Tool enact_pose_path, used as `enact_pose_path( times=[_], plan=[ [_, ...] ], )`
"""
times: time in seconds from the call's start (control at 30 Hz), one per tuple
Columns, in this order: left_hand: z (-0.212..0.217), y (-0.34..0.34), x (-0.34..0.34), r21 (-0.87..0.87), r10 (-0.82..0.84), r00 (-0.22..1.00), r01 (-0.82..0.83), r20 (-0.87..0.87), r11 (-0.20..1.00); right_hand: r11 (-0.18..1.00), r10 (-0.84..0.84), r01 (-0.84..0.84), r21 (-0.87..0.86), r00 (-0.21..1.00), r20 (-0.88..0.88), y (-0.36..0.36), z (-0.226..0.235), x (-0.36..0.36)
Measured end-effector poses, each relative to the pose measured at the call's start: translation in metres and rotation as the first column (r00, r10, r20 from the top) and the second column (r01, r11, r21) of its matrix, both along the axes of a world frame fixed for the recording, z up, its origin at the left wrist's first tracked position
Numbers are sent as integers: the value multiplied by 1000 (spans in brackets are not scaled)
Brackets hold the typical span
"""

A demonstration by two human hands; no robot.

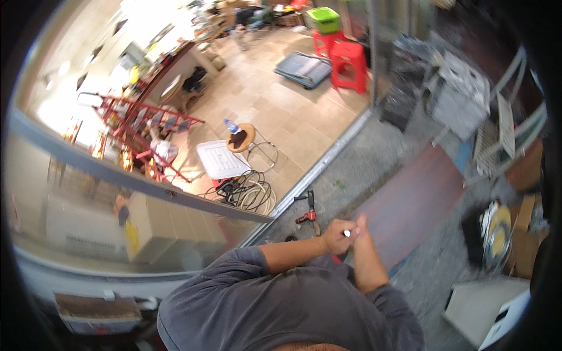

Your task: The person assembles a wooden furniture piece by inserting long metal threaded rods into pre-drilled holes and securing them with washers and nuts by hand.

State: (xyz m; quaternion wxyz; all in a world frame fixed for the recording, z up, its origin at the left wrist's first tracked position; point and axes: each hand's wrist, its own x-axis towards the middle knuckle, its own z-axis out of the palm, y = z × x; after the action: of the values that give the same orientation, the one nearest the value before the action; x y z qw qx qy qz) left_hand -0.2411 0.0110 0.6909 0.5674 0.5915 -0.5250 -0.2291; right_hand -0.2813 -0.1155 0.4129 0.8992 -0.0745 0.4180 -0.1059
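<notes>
Close in front of my body, my left hand (336,237) is closed, with a small white-tipped thing (346,233) sticking out of it; its kind is too small to tell. My right hand (362,226) meets it from the right, fingers curled in toward the left hand, and what it grips is hidden. Just past the hands lies a long reddish-brown board (415,202), flat on the grey ground. A red and black cordless drill (308,214) rests on the ground left of the board, near the door track. Below my hands a small red patch shows, mostly covered.
A metal door track (319,169) separates the grey ground from the tiled room. Inside are coiled cables (254,192), a round stool (241,138), a red ladder (137,126), red plastic stools (349,67) and a folded blue trolley (304,69). At right stand a metal stepladder (500,131) and a round yellow-centred machine (496,237).
</notes>
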Motion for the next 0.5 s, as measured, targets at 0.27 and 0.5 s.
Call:
enact_pose_path(
  times=[0.27,0.5],
  plan=[
    [-11,14,0,-58,108,994,-109,-10,992,973,-184,200,111,973,-139,-19,58,1],
    [-7,1,2,-78,23,999,-20,42,997,968,-104,45,-246,968,-230,-25,48,-6]
  ],
)
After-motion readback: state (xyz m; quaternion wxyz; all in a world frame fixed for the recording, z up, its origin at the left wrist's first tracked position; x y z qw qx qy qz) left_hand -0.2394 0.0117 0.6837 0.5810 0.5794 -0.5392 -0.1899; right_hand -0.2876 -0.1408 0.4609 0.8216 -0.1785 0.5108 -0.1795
